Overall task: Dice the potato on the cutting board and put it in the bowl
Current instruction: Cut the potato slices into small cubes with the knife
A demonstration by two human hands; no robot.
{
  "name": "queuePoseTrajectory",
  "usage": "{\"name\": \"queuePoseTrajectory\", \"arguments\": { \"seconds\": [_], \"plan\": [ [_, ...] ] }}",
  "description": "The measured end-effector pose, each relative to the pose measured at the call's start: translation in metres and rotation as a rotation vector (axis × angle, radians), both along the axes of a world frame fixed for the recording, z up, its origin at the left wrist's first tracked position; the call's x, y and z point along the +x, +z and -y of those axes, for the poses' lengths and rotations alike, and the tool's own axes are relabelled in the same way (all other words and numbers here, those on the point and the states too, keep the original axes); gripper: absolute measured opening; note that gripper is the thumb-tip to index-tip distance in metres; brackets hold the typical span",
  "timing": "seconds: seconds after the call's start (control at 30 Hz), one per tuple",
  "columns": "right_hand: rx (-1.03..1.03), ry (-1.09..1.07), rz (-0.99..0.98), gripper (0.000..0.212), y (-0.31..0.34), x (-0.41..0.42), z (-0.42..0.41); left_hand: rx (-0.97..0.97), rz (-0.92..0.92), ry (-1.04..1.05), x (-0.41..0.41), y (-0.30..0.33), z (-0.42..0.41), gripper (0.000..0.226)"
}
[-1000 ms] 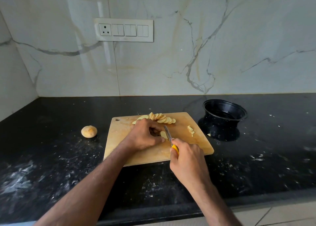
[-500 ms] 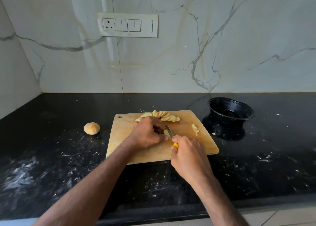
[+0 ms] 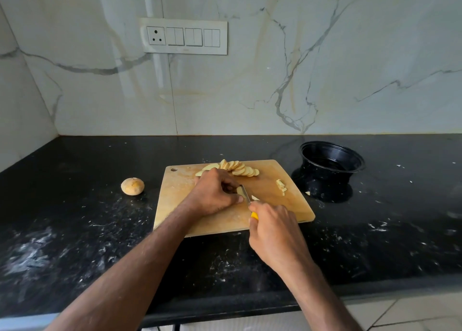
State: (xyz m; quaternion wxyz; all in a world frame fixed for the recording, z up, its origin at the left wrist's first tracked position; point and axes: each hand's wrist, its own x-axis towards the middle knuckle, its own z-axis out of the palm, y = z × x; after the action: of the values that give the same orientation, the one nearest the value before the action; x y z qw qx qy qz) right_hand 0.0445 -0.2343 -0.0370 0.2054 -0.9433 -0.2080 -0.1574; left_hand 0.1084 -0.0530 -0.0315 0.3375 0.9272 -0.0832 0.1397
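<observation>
A wooden cutting board [image 3: 275,205] lies on the black counter. Along its far edge sits a fanned row of potato slices [image 3: 240,169]. My left hand [image 3: 215,197] curls over a potato slice [image 3: 240,190] at the board's middle and holds it down. My right hand [image 3: 272,233] grips a yellow-handled knife [image 3: 246,195], its blade against that slice. One freshly cut bit [image 3: 255,197] lies just right of the blade. A few diced pieces [image 3: 281,186] lie near the board's right edge. The black bowl [image 3: 332,155] stands to the right of the board.
A whole potato [image 3: 132,186] rests on the counter left of the board. A small potato scrap [image 3: 308,193] lies by the bowl's base. White specks and smears cover the black counter [image 3: 75,230]. A marble wall with a switch panel [image 3: 183,36] rises behind.
The knife blade has come down through the slice under my left hand, and a small cut bit now lies to the right of the blade. The camera has shifted slightly.
</observation>
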Motion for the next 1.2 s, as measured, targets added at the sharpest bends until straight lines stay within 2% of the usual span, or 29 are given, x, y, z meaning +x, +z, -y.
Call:
{"name": "queuePoseTrajectory", "arguments": {
  "seconds": [0.3,0.43,0.57,1.2],
  "plan": [
    [0.078,-0.013,-0.034,0.027,-0.001,-0.021,0.024,0.005,-0.007,-0.007,-0.002,0.001,0.001,0.024],
    [0.231,-0.058,-0.056,0.025,0.000,-0.020,0.030,-0.020,0.011,0.000,-0.002,0.000,0.000,0.024],
    [0.267,-0.050,-0.008,0.027,-0.001,-0.011,0.018,-0.024,0.026,0.007,0.001,-0.003,-0.005,0.026],
    [0.166,-0.030,-0.010,0.032,-0.003,-0.002,0.004,-0.025,0.059,-0.020,0.003,-0.004,-0.006,0.024]
  ]
}}
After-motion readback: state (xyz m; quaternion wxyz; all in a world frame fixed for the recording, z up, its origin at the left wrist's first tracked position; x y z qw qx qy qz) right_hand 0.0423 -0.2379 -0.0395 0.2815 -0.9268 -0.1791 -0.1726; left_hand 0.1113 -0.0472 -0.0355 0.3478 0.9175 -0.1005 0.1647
